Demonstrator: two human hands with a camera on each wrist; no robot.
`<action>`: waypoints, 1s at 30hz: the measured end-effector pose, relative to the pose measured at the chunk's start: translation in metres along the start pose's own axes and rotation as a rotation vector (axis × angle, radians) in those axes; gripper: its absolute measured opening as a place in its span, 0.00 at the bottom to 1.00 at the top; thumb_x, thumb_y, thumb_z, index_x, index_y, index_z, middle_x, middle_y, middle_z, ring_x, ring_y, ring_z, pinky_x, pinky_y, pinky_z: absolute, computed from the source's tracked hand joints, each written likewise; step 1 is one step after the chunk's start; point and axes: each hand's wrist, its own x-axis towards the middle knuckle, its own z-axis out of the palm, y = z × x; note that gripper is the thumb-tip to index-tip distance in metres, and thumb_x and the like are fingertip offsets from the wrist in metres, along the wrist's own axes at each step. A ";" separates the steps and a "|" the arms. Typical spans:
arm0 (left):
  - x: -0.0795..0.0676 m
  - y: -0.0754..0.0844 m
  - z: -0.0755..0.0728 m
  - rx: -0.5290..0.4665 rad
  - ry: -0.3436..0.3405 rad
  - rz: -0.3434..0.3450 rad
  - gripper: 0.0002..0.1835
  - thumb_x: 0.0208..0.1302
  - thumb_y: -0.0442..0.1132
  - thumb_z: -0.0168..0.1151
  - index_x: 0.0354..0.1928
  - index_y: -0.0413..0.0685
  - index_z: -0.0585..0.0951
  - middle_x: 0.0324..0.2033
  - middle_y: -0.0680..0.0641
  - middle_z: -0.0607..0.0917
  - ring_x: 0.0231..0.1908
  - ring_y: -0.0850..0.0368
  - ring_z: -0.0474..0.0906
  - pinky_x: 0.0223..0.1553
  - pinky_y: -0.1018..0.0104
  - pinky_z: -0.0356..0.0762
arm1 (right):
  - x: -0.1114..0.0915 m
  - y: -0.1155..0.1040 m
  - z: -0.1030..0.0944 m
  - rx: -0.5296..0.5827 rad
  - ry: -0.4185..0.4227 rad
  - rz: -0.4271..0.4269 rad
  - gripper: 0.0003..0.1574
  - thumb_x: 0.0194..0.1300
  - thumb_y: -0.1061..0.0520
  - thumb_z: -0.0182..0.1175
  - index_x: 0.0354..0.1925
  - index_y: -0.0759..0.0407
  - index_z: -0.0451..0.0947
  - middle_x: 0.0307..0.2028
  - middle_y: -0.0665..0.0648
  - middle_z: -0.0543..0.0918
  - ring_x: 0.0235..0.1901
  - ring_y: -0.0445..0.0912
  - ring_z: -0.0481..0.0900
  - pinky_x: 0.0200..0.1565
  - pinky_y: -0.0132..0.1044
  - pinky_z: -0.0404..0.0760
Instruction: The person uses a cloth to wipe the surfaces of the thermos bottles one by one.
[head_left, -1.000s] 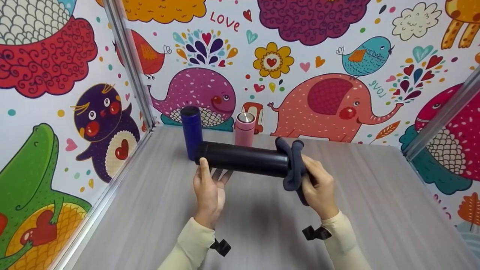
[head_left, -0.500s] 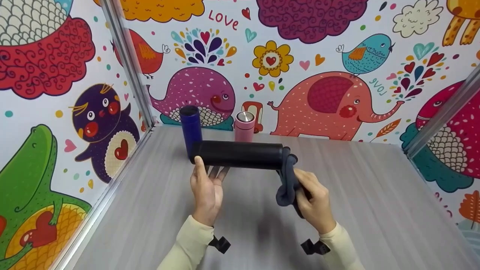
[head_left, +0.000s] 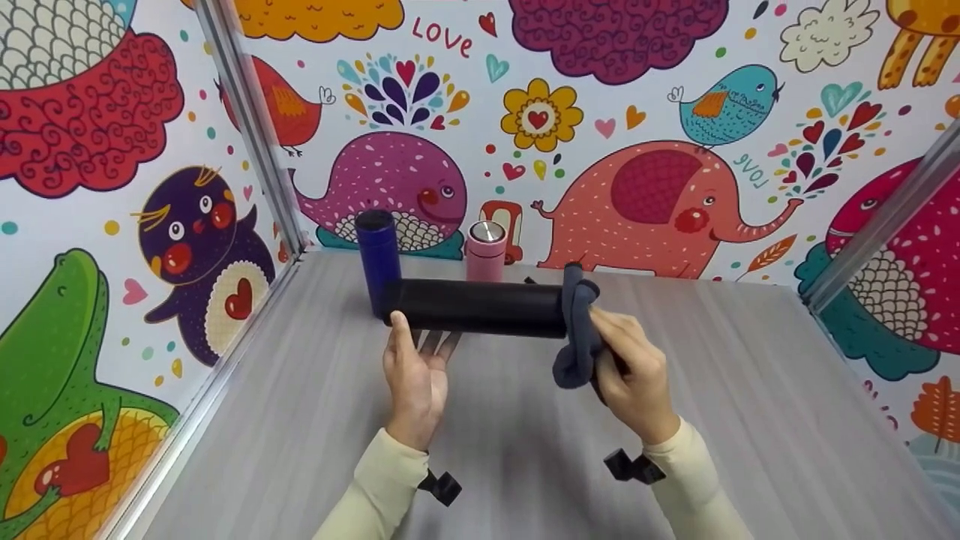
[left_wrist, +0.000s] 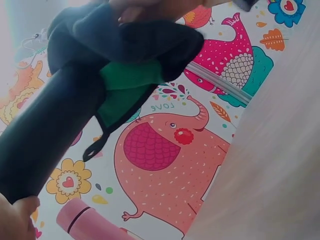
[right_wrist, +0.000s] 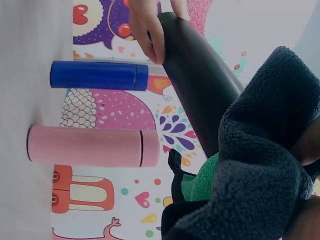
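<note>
A black cylindrical flask (head_left: 480, 307) is held nearly level above the table. My left hand (head_left: 416, 382) grips its left end, thumb in front and fingers behind and beneath. At the other end, a dark grey towel cloth (head_left: 579, 345) lies bunched against the flask. My right hand (head_left: 636, 379) pinches this cloth. The left wrist view shows a green patch (left_wrist: 127, 90) and a small hanging loop on the cloth (left_wrist: 125, 40). In the right wrist view the cloth (right_wrist: 255, 175) covers the flask's near end, and the left hand (right_wrist: 147, 25) holds the far end.
Behind the flask a blue bottle (head_left: 377, 255) stands upright at the back left of the grey table (head_left: 720, 420). A pink bottle (head_left: 487, 251) with a silver lid top stands to its right, partly hidden by the flask. Printed panels with metal corner posts (head_left: 251, 120) enclose the table.
The cloth and my right hand dipped at the flask's right end, then came back up. The flask tilted slightly to nearly level. My left hand keeps its grip.
</note>
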 end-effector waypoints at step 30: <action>0.001 0.002 0.001 -0.038 0.020 -0.006 0.29 0.75 0.56 0.49 0.66 0.42 0.71 0.60 0.40 0.74 0.56 0.40 0.75 0.59 0.44 0.74 | -0.009 -0.005 0.002 -0.056 -0.031 -0.084 0.26 0.49 0.79 0.47 0.45 0.77 0.82 0.43 0.71 0.85 0.37 0.62 0.79 0.50 0.34 0.78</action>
